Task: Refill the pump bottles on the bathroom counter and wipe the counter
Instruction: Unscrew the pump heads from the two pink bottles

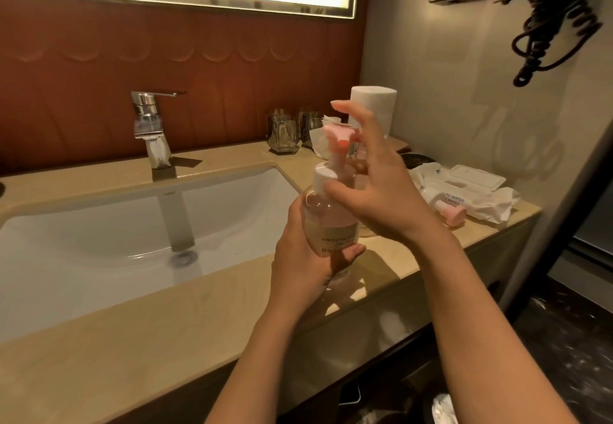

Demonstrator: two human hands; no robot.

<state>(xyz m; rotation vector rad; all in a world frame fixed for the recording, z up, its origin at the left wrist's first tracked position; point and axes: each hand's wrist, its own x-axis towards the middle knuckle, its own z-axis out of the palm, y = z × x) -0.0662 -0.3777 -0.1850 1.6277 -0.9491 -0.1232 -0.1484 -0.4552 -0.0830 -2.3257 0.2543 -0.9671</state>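
1. Pump bottle (331, 221) is held above the counter (149, 340), right of the sink (99, 241).
2. Left hand (298, 266) wraps its lower body; right hand (381, 191) pinches the white collar (323, 175).
3. Judged: smooth plastic, part-full, light, likely slippery. Grip the body and twist the collar, not the pink pump head (336, 131).

I note: left hand (300, 259) grips pump bottle (328, 221) upright above counter (132, 340) edge; right hand (376, 188) pinches its white collar (322, 175). Sink (99, 244) just left.

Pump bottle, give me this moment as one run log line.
left hand: grips pump bottle body | right hand: pinches white collar under pump | bottle: upright, over counter beside sink
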